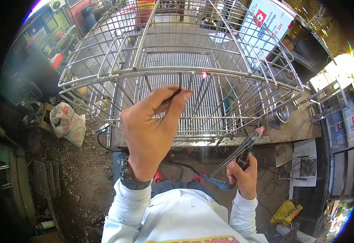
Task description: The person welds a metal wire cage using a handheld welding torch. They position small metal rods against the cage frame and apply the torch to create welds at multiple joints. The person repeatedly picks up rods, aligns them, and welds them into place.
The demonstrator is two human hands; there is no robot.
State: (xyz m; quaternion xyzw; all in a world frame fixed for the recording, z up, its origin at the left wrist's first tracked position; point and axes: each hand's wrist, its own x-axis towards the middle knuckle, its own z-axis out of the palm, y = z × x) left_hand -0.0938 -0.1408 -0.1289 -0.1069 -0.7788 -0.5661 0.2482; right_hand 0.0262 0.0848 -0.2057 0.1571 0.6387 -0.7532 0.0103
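Note:
A large wire cage of shiny metal rods (210, 73) stands before me, with a slatted wire base (177, 60) inside it. At its near rail, my left hand (152, 121) is closed in a pinch on a thin dark metal rod (180, 79), upright against the rail. Just right of this pinch, one joint on the rail glows red. My right hand (245, 176) is wrapped round a welding torch (259, 131) with a pink nozzle, held lower and to the right, apart from the glowing joint. Several thin metal rods (230, 157) lie along the torch in that hand.
The cage rests on a workbench (298, 131). A round metal dish (282, 112) sits on its right side. On the floor are a white sack (67, 122) at left, a yellow bag (287, 212) at lower right, and dark loose cable. A printed panel (266, 28) stands behind the cage.

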